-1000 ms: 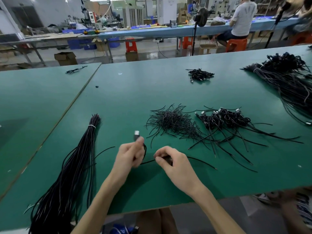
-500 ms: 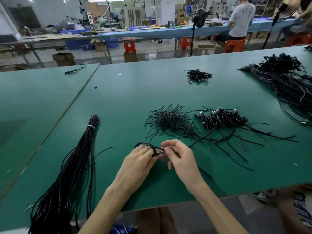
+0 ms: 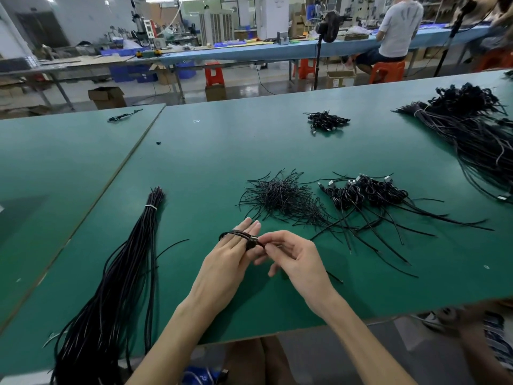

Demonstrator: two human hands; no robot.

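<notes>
Looped cable (image 3: 233, 233): part hidden under left hand (image 3: 223, 261). Long cable bundle (image 3: 119, 273): bottom cut off by edge. Big cable pile (image 3: 477, 134) on right: cut off too.

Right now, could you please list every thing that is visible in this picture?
tables: two, green, side by side
cable: one, black, looped, above the near table
long bundle: one, black, white tie, near left
short wire pile: one, black, beyond the loop
coiled cable heap: one, black with silver plugs, right of that pile
small cable heap: one, black, far middle
large bundle: one, black, far right
loose cable: one, black, left table
seated person: one, white shirt, background
left hand: one, fingers straight inside the loop
right hand: one, pinches the cable
</notes>
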